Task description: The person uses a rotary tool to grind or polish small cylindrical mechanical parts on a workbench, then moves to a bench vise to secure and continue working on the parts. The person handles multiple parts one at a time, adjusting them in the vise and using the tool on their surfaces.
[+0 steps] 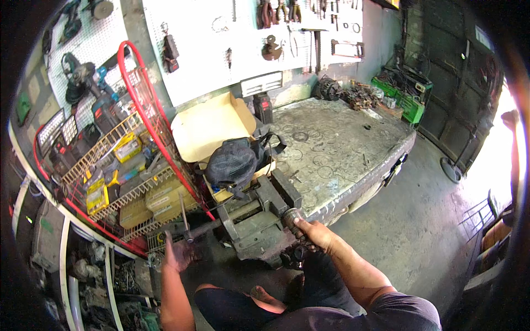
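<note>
Head view: my left hand [178, 251] grips the vise handle [186, 220], my right hand [312, 231] is closed on a dark cylindrical part [290, 217] at the bench vise [259, 218] on the worktop [331, 149] edge. Clamping seems underway. Next move calls for holding the part steady while turning the handle.

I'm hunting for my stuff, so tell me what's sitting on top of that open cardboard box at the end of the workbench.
A dark backpack lies on the open cardboard box, its straps trailing toward the bench vise. The pale flap behind it is bare. Whatever is inside the box beneath the backpack is covered.
</note>
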`<move>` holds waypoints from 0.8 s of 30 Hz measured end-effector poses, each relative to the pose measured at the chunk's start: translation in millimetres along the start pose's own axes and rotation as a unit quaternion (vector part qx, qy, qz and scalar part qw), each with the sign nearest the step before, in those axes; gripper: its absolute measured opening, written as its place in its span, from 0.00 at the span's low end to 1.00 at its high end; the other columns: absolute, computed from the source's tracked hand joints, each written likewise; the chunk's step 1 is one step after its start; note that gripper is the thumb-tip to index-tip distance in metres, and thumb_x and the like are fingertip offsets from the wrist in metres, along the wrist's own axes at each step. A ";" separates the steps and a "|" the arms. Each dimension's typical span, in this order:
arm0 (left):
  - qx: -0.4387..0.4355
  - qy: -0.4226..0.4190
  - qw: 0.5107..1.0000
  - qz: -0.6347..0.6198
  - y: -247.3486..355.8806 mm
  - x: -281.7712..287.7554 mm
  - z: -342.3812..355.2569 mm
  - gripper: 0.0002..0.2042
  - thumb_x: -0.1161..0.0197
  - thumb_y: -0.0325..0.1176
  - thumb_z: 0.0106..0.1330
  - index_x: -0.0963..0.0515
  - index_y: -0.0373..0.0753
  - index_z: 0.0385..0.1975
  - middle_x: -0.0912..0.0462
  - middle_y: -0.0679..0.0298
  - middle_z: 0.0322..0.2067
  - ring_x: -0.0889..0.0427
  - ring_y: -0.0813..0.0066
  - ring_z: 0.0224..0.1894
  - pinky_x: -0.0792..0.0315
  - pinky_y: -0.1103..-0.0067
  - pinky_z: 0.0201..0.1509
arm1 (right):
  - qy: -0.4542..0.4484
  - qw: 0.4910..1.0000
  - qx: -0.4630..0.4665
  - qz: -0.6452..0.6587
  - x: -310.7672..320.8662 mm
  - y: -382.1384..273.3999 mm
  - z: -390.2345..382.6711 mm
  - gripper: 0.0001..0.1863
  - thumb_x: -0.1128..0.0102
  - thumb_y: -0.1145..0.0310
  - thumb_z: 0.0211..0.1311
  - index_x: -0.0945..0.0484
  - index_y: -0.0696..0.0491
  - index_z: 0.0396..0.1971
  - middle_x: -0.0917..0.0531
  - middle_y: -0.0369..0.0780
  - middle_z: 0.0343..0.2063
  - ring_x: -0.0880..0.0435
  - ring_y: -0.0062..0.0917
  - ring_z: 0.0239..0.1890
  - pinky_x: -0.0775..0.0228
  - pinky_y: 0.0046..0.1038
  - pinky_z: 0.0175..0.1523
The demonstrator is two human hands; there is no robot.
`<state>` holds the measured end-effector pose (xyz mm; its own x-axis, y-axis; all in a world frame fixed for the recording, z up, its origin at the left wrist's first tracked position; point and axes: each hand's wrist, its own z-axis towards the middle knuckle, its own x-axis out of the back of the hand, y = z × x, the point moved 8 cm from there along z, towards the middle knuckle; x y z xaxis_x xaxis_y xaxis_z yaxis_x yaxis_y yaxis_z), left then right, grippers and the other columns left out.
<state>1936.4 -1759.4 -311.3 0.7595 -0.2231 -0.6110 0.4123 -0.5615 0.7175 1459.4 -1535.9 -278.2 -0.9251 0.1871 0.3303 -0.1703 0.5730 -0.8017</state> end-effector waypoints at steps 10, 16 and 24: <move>-0.068 -0.409 0.910 0.029 31.2 -86.6 -44.2 0.65 0.54 0.96 0.61 0.13 0.22 0.54 0.08 0.37 0.46 0.08 0.37 0.42 0.17 0.48 0.62 | 0.012 0.999 0.035 0.039 0.4 3.8 7.6 0.39 0.38 0.30 0.81 0.09 0.59 0.38 0.15 0.37 0.25 0.20 0.24 0.22 0.30 0.33 0.30; -0.118 0.028 0.992 0.021 36.4 -21.5 13.3 0.62 0.54 0.92 0.68 0.19 0.28 0.68 0.06 0.44 0.52 0.11 0.50 0.57 0.22 0.60 0.59 | -0.018 1.000 0.007 0.004 3.4 4.9 7.1 0.53 0.45 0.21 0.76 0.08 0.67 0.49 0.06 0.55 0.45 0.07 0.40 0.49 0.19 0.41 0.58; -0.152 -0.305 0.940 0.006 29.5 -78.9 -45.8 0.62 0.64 0.96 0.64 0.09 0.31 0.34 0.10 0.42 0.28 0.10 0.41 0.34 0.18 0.47 0.58 | -0.012 0.999 0.029 0.032 8.8 -3.4 1.9 0.49 0.41 0.24 0.78 0.08 0.66 0.48 0.07 0.50 0.42 0.10 0.35 0.46 0.20 0.38 0.55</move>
<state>1911.7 -1721.8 -226.6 0.3725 -0.6958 -0.6141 0.6005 -0.3237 0.7311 1451.2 -1537.7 -273.5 -0.9424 0.2023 0.2665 -0.1297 0.5135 -0.8482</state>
